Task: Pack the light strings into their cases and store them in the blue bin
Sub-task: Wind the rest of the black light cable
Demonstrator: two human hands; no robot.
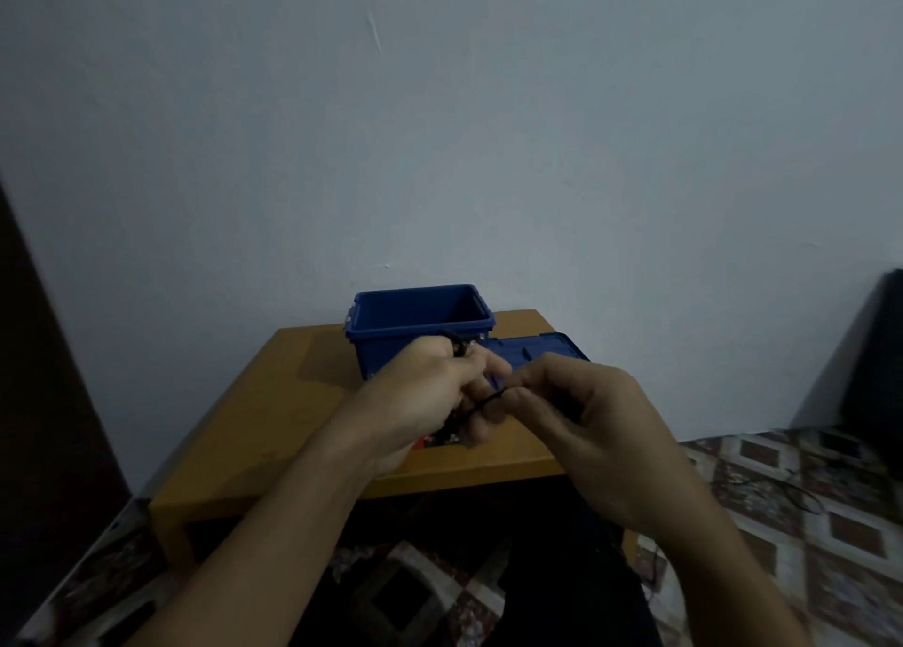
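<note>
The light string (pixel 483 400) is held in both hands above the middle of the wooden table (pixel 293 402). The left hand (pixel 430 392) has its fingers curled round a bunched part of it. A tuft of dark wire sticks out of the fist at its 12 o'clock, and a loop trails out at its 5 o'clock. The right hand (pixel 586 417) pinches a single thin strand between thumb and forefinger, just beside the left fingertips. Its other fingers are loosely curled. The short strand between the two hands runs nearly taut.

At 12 o'clock from the hands, the blue bin (pixel 420 314) stands open at the table's far edge, close to the pale wall (pixel 440 133). What is inside it cannot be made out. Its blue lid (pixel 537 348) lies at 1 o'clock, just beside the bin, and the right hand hides the lid's near part. A small red-and-dark object (pixel 437 440) shows under the left hand at its 6 o'clock. It is too covered to identify. A patterned cloth (pixel 806 524) spreads at 4 o'clock and 7 o'clock, below the table. The left fist blocks the bin's near wall from view.

The string is thin, black wire. In the tuft above the left fist a few small pale specks show, too blurred to read as bulbs.
</note>
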